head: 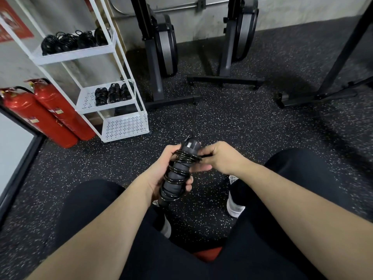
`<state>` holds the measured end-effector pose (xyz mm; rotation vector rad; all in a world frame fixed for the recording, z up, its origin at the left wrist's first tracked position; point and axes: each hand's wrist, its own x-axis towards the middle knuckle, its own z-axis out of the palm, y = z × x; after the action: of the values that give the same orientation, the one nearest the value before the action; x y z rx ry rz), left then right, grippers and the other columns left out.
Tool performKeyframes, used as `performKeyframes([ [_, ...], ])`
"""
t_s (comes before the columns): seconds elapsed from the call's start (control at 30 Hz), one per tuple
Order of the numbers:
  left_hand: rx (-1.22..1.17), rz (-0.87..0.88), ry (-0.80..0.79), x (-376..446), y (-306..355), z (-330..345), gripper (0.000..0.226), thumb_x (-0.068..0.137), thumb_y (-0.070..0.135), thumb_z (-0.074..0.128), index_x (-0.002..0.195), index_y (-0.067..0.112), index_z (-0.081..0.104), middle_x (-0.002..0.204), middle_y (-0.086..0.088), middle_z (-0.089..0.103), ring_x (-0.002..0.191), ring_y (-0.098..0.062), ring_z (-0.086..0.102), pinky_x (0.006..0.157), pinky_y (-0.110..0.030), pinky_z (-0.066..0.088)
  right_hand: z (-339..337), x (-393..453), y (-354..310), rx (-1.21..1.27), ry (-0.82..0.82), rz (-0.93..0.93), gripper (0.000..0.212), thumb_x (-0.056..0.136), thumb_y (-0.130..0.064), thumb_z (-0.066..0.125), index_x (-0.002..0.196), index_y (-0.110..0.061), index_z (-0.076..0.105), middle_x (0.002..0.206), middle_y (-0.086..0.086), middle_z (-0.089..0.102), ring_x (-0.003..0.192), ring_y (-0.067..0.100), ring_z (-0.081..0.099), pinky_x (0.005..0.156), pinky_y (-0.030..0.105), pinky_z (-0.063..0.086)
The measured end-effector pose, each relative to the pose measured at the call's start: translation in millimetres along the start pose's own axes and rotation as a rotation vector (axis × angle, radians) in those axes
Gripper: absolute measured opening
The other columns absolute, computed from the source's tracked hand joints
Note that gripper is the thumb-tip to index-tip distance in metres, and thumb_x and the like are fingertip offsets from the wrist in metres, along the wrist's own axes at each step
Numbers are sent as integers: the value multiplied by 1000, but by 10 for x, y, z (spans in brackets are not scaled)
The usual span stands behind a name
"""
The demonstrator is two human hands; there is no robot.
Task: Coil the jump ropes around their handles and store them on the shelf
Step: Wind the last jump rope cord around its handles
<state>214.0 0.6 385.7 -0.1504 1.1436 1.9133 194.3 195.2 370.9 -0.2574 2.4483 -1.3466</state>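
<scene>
The left hand (161, 170) grips the handles (179, 174), fingers curled round them, rope (181, 158) coiled about the shaft. The right hand (218, 158) pinches the rope at the bundle's upper end, fingers curled. All this sits at centre, above the knees. The shelf (109, 110) stands at 10 o'clock, its front edge toward the hands, bare speckled floor (222, 122) between. Coiled ropes (113, 93) lie on its middle tier, more ropes (74, 40) higher up. Extinguishers (46, 116) lean at 9 o'clock; machines (161, 47) stand at 12.
</scene>
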Motion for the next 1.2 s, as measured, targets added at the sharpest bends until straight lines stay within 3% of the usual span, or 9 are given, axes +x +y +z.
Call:
performKeyframes([
  [0.17,-30,106,82,22,3,21,48,85,51,48,84,18,82,79,-4,67,49,-19,55,46,-25,46,4,-6,48,-15,-4,-18,17,88,-25,78,95,-40,77,66,-25,68,59,7,52,61,26,46],
  [0.3,28,144,94,38,12,-33,50,90,52,45,82,18,80,82,-4,68,53,-19,56,48,-25,46,2,-18,42,37,49,-33,21,84,-32,81,90,-50,71,95,-17,70,88,5,61,85,30,50],
  [0.37,9,166,124,44,28,-43,50,95,49,44,84,17,79,84,-4,69,54,-19,57,47,-25,47,-47,-3,26,-240,114,-70,23,86,-47,75,107,-49,70,107,-12,59,105,12,50,94,33,43],
  [0.47,-43,208,177,33,65,-63,47,103,47,42,92,14,75,90,-6,70,57,-19,58,47,-26,50,-179,0,-78,-526,195,-33,37,90,-58,65,126,-52,64,97,-13,60,85,11,54,76,31,49],
  [0.6,-54,220,229,-1,90,-84,43,103,47,43,97,13,70,89,-6,71,57,-19,57,46,-26,50,-150,-20,-17,-20,98,47,22,96,-30,69,114,-43,70,77,-6,74,58,6,59,52,24,49],
  [0.77,-55,216,211,1,95,-82,50,103,47,42,88,15,77,89,-6,71,56,-19,58,46,-25,49,-56,-71,-63,470,63,144,26,104,-11,49,119,-19,68,117,8,72,101,26,72,81,42,63],
  [0.87,11,197,217,6,93,-75,49,103,48,40,97,15,76,92,-5,72,58,-20,60,49,-27,51,-39,-36,-96,773,117,202,20,103,-17,57,115,-11,70,115,10,74,106,26,72,87,45,61],
  [1.0,223,177,277,19,39,-61,34,106,41,44,127,22,62,103,-12,76,65,-22,66,61,-31,54,-15,15,-106,977,256,254,27,96,1,62,120,-10,65,109,17,75,85,22,73,67,31,60],
  [1.2,259,213,319,71,36,-19,24,107,33,48,128,28,60,110,-17,76,75,-23,67,70,-34,55,-52,80,-71,1341,363,386,41,102,4,35,130,-25,43,77,1,56,53,11,49,58,34,48],
])
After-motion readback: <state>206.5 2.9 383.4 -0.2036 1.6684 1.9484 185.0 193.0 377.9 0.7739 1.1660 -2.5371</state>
